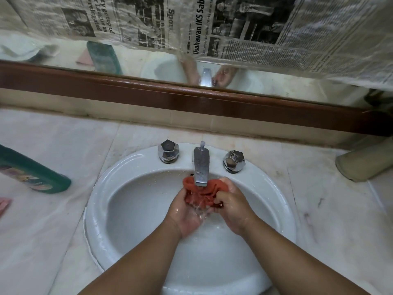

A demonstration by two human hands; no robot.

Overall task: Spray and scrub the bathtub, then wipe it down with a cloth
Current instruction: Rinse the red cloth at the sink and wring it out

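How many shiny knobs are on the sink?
2. One knob sits left of the spout, the other knob right of it. None seem hidden.

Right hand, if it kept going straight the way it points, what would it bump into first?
The right hand grips the red cloth, so that comes first. Beyond it, probably the left hand cupped underneath; the faucet spout looks higher, though depth is unclear.

On the newspaper [197, 28] at my 12 o'clock I read a sideways headline, "Usahawan IKS Saba", cut off at the top edge. Toward 11 o'clock its print reads "relegated" and "go top". At 9 o'clock, the bottle [32, 173] label is too blurred to read.
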